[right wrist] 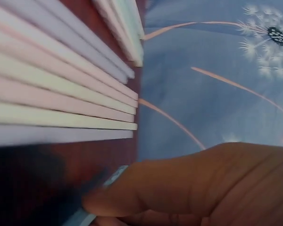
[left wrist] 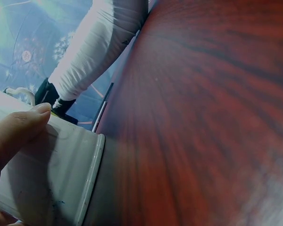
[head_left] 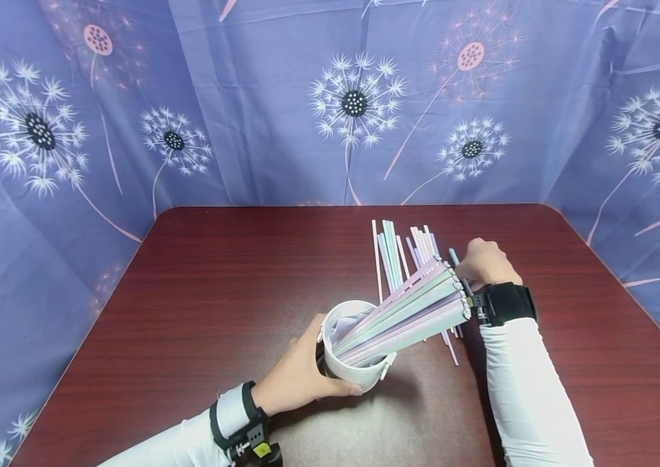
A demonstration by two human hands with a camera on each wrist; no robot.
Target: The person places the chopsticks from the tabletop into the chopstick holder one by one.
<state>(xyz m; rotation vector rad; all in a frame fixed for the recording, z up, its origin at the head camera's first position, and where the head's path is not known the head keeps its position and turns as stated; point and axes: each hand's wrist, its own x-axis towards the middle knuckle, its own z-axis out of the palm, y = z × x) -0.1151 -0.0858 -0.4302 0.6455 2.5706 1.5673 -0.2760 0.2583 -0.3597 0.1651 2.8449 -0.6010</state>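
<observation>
My left hand (head_left: 295, 376) grips a small white bucket (head_left: 355, 376) from its left side, thumb along the near wall; some fingers are hidden behind it. In the left wrist view the thumb presses on the white wall (left wrist: 70, 160). Many pastel straws (head_left: 406, 311) stick out of the bucket, leaning right towards my right wrist. Beyond them my right hand (head_left: 487, 263) pinches a light blue straw (right wrist: 117, 174) between thumb and finger, low over the table's right part. Left of that hand, more pastel straws (head_left: 388, 250) lie in loose groups on the table.
The dark red wooden table (head_left: 236, 279) has rounded far corners. Behind and beside it hangs a blue cloth (head_left: 271, 104) with dandelion prints. A lilac straw (head_left: 451, 350) pokes out towards me from under the leaning bundle. Both wrists wear black straps with camera mounts.
</observation>
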